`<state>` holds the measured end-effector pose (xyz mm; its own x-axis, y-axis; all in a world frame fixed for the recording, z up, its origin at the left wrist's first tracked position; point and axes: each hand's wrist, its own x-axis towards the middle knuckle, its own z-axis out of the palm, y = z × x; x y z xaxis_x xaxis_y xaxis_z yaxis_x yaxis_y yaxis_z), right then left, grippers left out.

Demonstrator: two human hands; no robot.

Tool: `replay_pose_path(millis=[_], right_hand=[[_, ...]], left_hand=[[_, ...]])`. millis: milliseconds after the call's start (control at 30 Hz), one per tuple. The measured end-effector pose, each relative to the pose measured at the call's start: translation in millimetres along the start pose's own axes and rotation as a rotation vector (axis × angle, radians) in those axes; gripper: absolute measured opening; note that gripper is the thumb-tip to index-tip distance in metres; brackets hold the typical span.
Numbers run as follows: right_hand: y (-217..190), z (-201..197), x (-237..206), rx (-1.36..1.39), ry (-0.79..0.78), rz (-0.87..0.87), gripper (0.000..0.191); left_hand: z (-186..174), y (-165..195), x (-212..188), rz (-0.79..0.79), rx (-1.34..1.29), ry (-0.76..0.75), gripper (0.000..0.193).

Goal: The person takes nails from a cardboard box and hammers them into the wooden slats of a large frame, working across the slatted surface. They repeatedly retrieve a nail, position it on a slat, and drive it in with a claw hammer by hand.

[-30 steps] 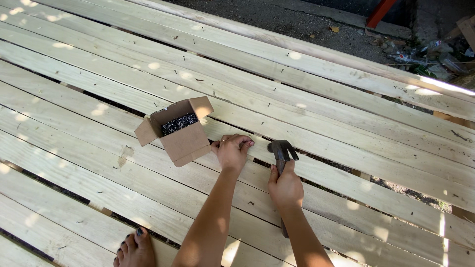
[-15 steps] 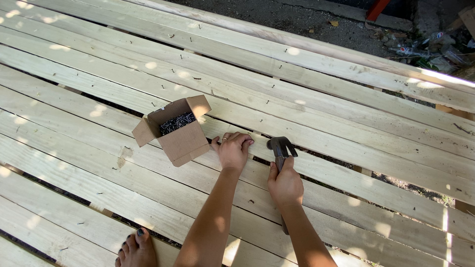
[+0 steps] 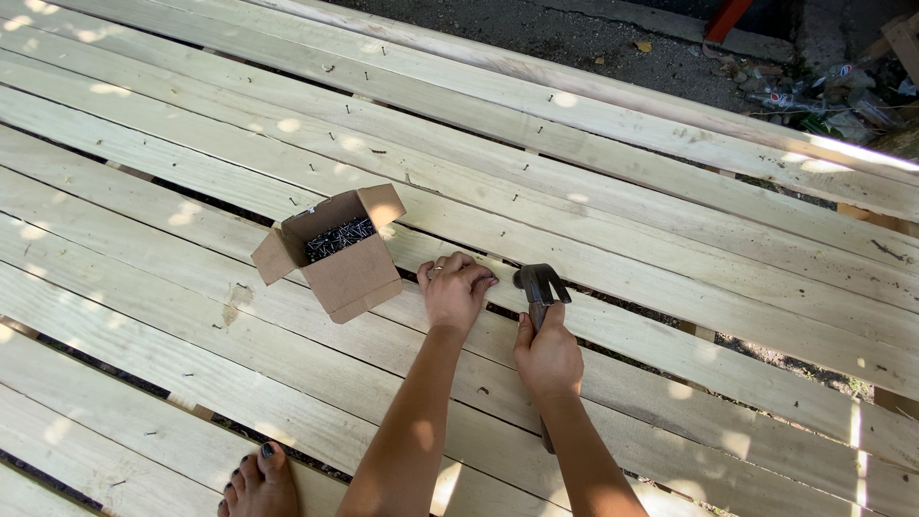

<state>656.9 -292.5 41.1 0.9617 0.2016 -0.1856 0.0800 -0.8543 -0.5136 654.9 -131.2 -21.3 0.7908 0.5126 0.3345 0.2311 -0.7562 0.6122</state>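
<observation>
My right hand (image 3: 548, 356) grips a claw hammer (image 3: 541, 285) high on its handle, close to the dark head, which hovers just above a pale wooden plank (image 3: 670, 297). The handle's end pokes out below my forearm. My left hand (image 3: 454, 289) rests on the same plank, fingers curled and pressed to the wood just left of the hammer head; whether it pinches a nail is hidden. An open cardboard box (image 3: 337, 257) full of dark nails sits on the planks to the left of my left hand.
Long pale planks (image 3: 287, 115) run side by side with narrow gaps, several nails standing in them. My bare foot (image 3: 260, 481) shows at the bottom. Dirt, litter and a red object (image 3: 729, 17) lie beyond the far edge.
The hammer head has shifted slightly left and down toward my left hand. My left hand and the box stay put.
</observation>
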Motion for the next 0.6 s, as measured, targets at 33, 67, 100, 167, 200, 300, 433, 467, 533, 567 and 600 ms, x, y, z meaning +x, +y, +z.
replay_pose_path(millis=[33,67,100,167,200,300,433,467,533,567,600], right_hand=[[-0.3,-0.2,0.0,0.002,0.001,-0.001,0.039],[-0.6,-0.6,0.1,0.004,0.002,-0.003,0.04],[-1.0,-1.1,0.0,0.007,0.002,-0.004,0.041],[-1.6,-2.4,0.2,0.0,-0.013,0.01,0.043],[-1.8,-3.0,0.2,-0.004,-0.021,0.017,0.045],[-2.1,-4.1,0.4,0.011,-0.016,0.011,0.048],[-2.6,-3.6,0.2,0.01,-0.001,0.002,0.053],[-2.8,-3.3,0.2,0.004,-0.022,0.013,0.05],[-2.3,-2.9,0.0,0.001,-0.043,0.022,0.045],[-2.0,-2.7,0.0,0.006,-0.041,0.016,0.043],[-1.8,-2.4,0.3,0.013,-0.038,0.009,0.042]], left_hand=[[-0.6,0.0,-0.1,-0.017,-0.009,0.002,0.009],[-1.2,0.2,0.1,-0.035,-0.019,0.004,0.01],[-2.0,0.8,0.3,-0.038,-0.007,-0.002,0.01],[-3.6,2.0,1.2,-0.045,0.019,-0.014,0.011],[-4.6,2.6,1.5,-0.051,0.021,-0.023,0.011],[-7.2,3.7,2.1,-0.066,0.022,-0.048,0.01],[-8.3,4.0,2.4,-0.057,0.031,-0.056,0.01],[-7.9,4.2,2.5,-0.05,0.035,-0.052,0.01],[-7.1,4.5,3.1,-0.045,0.026,-0.045,0.009],[-6.8,4.6,3.2,-0.043,0.024,-0.039,0.009],[-6.5,4.7,3.3,-0.048,0.029,-0.043,0.009]])
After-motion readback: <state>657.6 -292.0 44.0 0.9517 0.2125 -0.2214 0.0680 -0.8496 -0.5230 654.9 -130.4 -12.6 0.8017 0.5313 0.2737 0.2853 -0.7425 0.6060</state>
